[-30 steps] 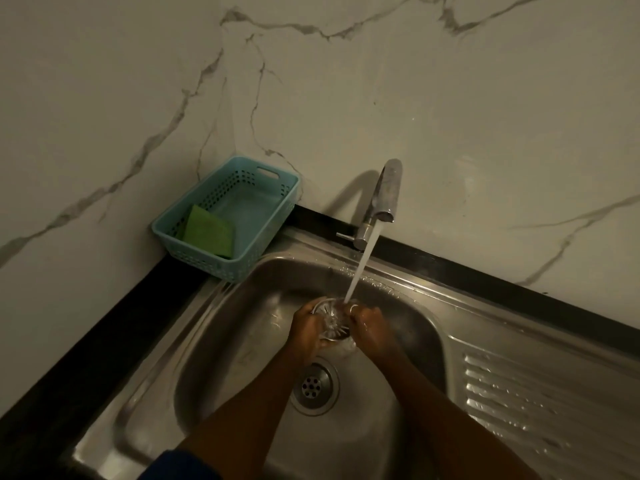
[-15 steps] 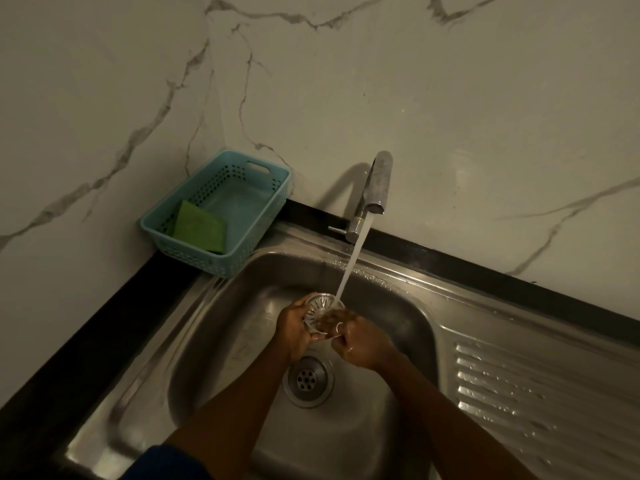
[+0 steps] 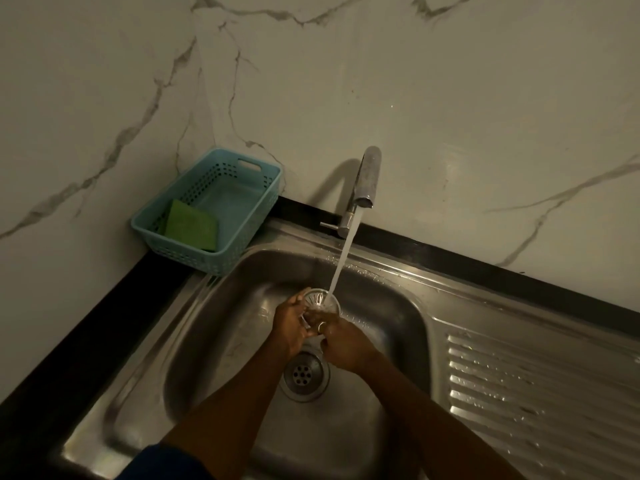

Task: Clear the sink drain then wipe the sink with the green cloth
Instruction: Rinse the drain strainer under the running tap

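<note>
Left hand (image 3: 289, 327) still gripping strainer (image 3: 320, 300) by left rim, holding it tilted above drain (image 3: 304, 374) in sink (image 3: 388, 306). Right hand (image 3: 346, 346), a second ago clasping strainer's right side, now lying below it, fingers curling onto lower edge. Tap (image 3: 367, 181) still running, water (image 3: 343, 258) striking strainer's right rim. Cloth (image 3: 192, 225) staying in basket (image 3: 194, 262) on counter (image 3: 79, 334) corner.

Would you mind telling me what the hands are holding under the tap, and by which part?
The drain strainer: the left hand grips its left rim, the right hand its lower edge.
</note>
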